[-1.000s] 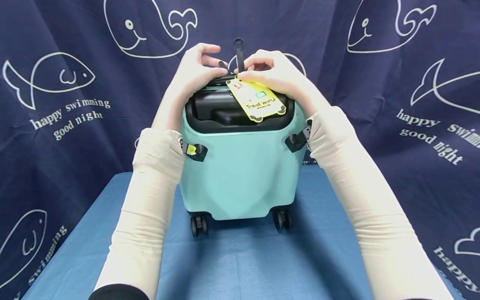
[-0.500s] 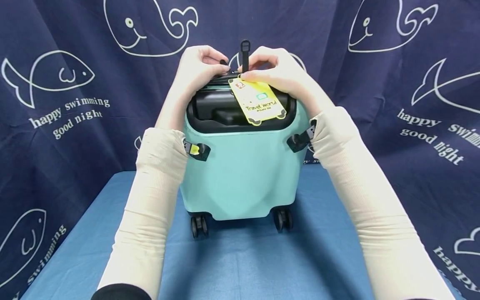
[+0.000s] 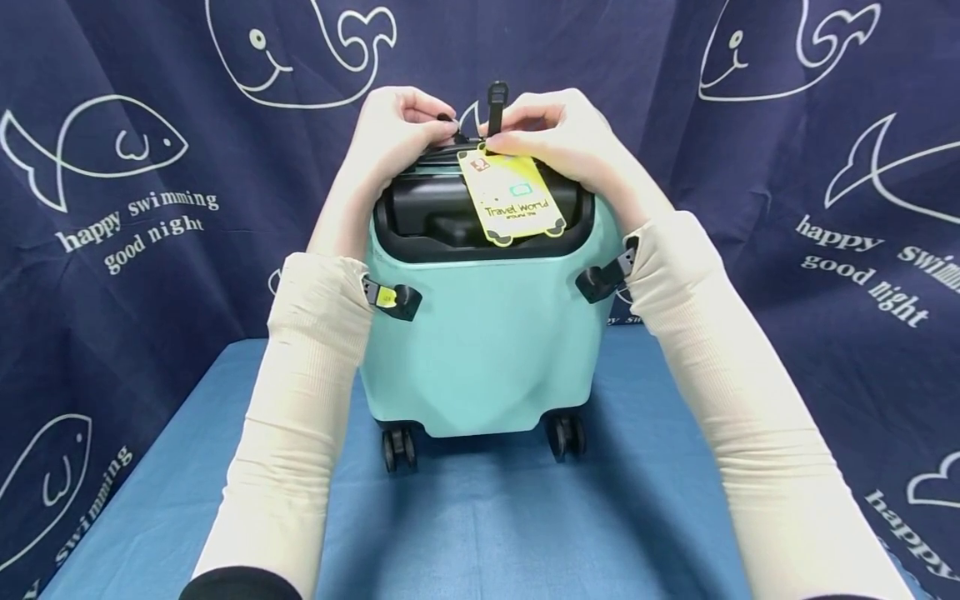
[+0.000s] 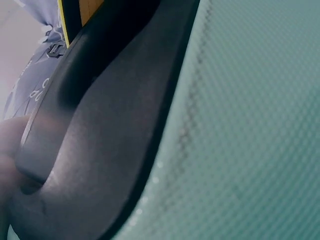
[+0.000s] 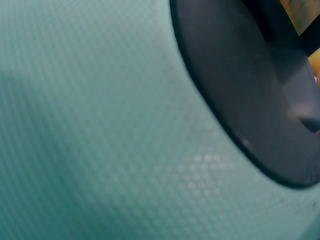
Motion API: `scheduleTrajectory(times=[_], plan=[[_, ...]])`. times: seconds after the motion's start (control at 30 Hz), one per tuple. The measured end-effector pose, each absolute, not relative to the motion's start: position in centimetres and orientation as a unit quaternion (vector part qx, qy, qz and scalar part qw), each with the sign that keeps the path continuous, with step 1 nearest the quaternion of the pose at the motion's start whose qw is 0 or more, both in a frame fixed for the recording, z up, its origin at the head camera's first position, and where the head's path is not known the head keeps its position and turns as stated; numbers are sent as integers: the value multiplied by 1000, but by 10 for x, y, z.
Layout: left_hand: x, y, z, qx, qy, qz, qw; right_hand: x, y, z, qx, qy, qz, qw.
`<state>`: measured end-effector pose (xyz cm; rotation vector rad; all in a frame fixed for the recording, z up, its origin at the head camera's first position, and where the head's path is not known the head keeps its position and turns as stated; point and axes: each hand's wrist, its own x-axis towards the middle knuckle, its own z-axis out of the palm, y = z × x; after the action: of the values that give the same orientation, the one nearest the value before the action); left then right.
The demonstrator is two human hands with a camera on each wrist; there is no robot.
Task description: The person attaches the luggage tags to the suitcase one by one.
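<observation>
A mint-green suitcase [image 3: 480, 350] with a black top panel stands upright in the head view. Over its top handle [image 3: 442, 154] a yellow luggage tag [image 3: 513, 198] marked "Travel World" hangs against the panel. The tag's black strap [image 3: 497, 108] sticks up with its buckle at the top. My right hand [image 3: 573, 137] pinches the strap low down, just above the tag. At the handle's left, my left hand [image 3: 393, 133] pinches the strap's dark free end between thumb and fingers. Close up, the left wrist view shows the suitcase's textured shell [image 4: 250, 120], with the hand mostly hidden.
Black wheels [image 3: 397, 448] carry the suitcase on a blue cloth-covered table [image 3: 480, 533]. Behind hangs a navy curtain [image 3: 150, 292] with white whale and fish drawings. A wrist camera [image 3: 393, 298] sits on each sleeve, close to the shell.
Both hands have shifted slightly right. The strap's buckle end and the tag's top moved right too, and the tag hangs straighter. My left fingers have closed onto the strap's free end.
</observation>
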<state>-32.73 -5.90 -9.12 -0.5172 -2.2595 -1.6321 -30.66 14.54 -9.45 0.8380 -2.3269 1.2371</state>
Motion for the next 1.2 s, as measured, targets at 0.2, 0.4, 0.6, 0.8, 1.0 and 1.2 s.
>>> scheduleTrajectory(times=[0.2, 0.4, 0.6, 0.8, 1.0, 1.2], plan=[[-327, -58, -92, -186, -772, -589, 154, -306, 144, -94, 284, -835, 436, 181], [-327, -58, -95, -193, -764, -592, 169, -303, 144, -92, 252, -863, 397, 186], [-328, -58, -96, -205, -755, -598, 171, -304, 144, -93, 264, -852, 413, 186], [-326, -60, -95, -221, -753, -602, 147, -304, 143, -92, 259, -852, 417, 179], [-325, -61, -94, -214, -786, -560, 153, -304, 144, -93, 262, -850, 425, 171], [-325, -60, -95, -228, -776, -567, 154, -305, 145, -94, 275, -837, 442, 170]])
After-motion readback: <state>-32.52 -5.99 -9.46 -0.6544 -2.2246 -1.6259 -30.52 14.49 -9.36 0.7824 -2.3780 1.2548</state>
